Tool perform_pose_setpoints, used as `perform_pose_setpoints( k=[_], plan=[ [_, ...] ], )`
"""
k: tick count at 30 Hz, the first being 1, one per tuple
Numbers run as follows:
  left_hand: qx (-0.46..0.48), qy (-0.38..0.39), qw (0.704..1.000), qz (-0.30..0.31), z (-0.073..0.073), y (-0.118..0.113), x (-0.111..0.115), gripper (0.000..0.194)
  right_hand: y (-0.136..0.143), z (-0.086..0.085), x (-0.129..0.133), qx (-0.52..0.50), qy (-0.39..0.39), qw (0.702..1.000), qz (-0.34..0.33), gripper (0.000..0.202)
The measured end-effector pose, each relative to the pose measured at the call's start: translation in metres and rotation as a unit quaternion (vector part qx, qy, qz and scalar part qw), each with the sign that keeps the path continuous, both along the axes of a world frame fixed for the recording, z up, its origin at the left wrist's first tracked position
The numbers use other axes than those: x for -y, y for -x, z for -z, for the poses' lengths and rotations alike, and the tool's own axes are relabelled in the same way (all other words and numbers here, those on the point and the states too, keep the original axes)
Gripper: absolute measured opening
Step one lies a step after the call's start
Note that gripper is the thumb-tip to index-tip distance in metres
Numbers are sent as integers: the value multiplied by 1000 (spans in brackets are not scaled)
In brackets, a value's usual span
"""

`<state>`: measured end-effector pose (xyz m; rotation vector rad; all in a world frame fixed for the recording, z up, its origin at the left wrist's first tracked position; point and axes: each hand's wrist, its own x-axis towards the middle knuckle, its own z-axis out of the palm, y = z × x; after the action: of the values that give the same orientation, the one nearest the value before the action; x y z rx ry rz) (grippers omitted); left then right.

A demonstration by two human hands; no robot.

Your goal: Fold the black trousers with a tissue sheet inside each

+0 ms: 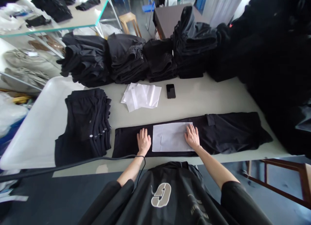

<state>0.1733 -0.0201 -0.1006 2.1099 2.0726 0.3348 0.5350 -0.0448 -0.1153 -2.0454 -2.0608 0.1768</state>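
Observation:
Black trousers lie stretched out sideways along the table's front part. On their left half rests a white sheet, flat and roughly rectangular. My left hand lies on the black cloth just left of the sheet, fingers spread and holding nothing. At the sheet's right end my right hand rests with its fingers apart, partly over the sheet's edge. A thin black cable crosses my left wrist.
Folded black garments are stacked at the left beside a white tray. White sheets or bags and a phone lie behind the trousers. Stacks of black clothes line the table's back; a dark heap rises at the right.

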Motion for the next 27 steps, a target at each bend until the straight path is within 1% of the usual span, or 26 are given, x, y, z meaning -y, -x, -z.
perform_pose_setpoints(
  k=[2, 3, 4, 5, 6, 7, 9, 11, 14, 16, 18, 21, 23, 25, 26, 27],
  plan=[
    [-3, 11, 995, -96, -12, 31, 9, 50, -2, -4, 1, -38, -3, 992, 118, 61],
    [8, 31, 991, -133, -19, 42, 13, 48, -3, -5, 2, -69, 6, 980, 187, 62],
    [30, 62, 985, -156, -25, 49, 16, 45, -3, -5, 4, -104, 24, 962, 251, 63],
    [62, 102, 979, -168, -31, 53, 19, 42, -3, -5, 5, -139, 48, 941, 303, 62],
    [102, 146, 969, -168, -36, 52, 21, 38, -4, -5, 7, -171, 76, 922, 339, 60],
    [144, 192, 957, -161, -39, 47, 22, 34, -5, -4, 9, -193, 103, 908, 358, 58],
    [207, 270, 930, -139, -43, 27, 22, 27, -6, -3, 12, -207, 145, 898, 359, 52],
    [218, 316, 916, -113, -44, 3, 20, 23, -8, -4, 12, -192, 176, 905, 337, 42],
    [150, 334, 928, -72, -41, -28, 19, 15, -11, -10, 6, -175, 194, 916, 305, 29],
    [113, 326, 937, -54, -38, -39, 24, 18, -13, -14, 1, -175, 184, 923, 291, 28],
    [106, 317, 941, -52, -36, -44, 30, 20, -16, -17, -2, -165, 167, 934, 270, 28],
    [119, 326, 936, -61, -36, -44, 36, 21, -18, -15, -1, -120, 130, 959, 223, 28],
    [119, 328, 935, -62, -38, -35, 34, 22, -17, -11, 3, -89, 97, 971, 201, 28],
    [104, 291, 947, -85, -42, -14, 27, 18, -16, -6, 8, -68, 71, 976, 192, 27],
    [87, 253, 957, -111, -44, 1, 22, 16, -15, -5, 10, -62, 64, 978, 190, 27],
    [61, 206, 965, -151, -47, 18, 17, 17, -15, -4, 12, -56, 61, 979, 186, 26]
  ],
)
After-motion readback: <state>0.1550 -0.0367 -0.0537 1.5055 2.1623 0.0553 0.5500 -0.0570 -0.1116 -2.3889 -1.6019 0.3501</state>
